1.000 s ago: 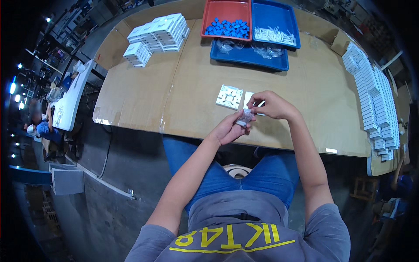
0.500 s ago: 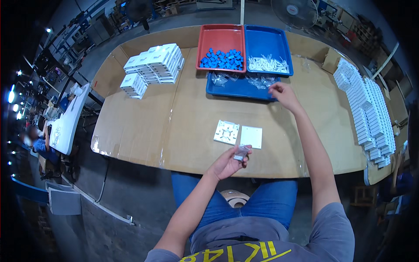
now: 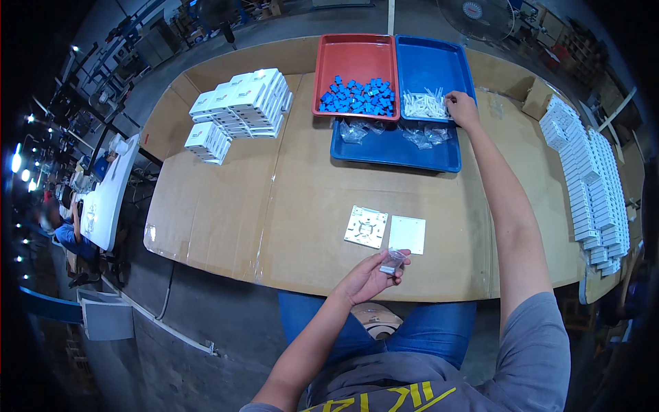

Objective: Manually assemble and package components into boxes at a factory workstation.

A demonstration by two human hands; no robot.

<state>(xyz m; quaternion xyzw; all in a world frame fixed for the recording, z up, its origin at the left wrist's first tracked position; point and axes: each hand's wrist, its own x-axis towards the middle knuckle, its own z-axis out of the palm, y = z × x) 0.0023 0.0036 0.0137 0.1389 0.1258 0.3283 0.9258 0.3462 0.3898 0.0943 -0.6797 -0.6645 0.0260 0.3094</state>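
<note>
My left hand [image 3: 367, 278] is closed on a small clear plastic bag [image 3: 392, 259], held above the near edge of the table. Something small and pale shows at the bottom of the bag. My right hand [image 3: 463, 110] is at the right side of the blue tray [image 3: 434, 62], its curled fingers against a pile of thin white plastic sticks [image 3: 424, 104]. What those fingers pinch, if anything, is too small to make out. Just beyond my left hand lie a white square box base [image 3: 365, 226] with a moulded interior and a plain white square cover [image 3: 410, 233], side by side.
A red tray [image 3: 357, 55] holds small blue parts [image 3: 357, 96]. In front, a lower blue tray [image 3: 391, 154] contains clear bags [image 3: 425, 136]. White boxes [image 3: 240, 103] are stacked at left, and tall rows of white housings [image 3: 587, 182] at right. Cardboard [image 3: 213, 206] covers the table.
My right hand has moved away from me, from above the lower blue tray to the white sticks. My left hand still holds the bag. The whole view has shifted slightly.
</note>
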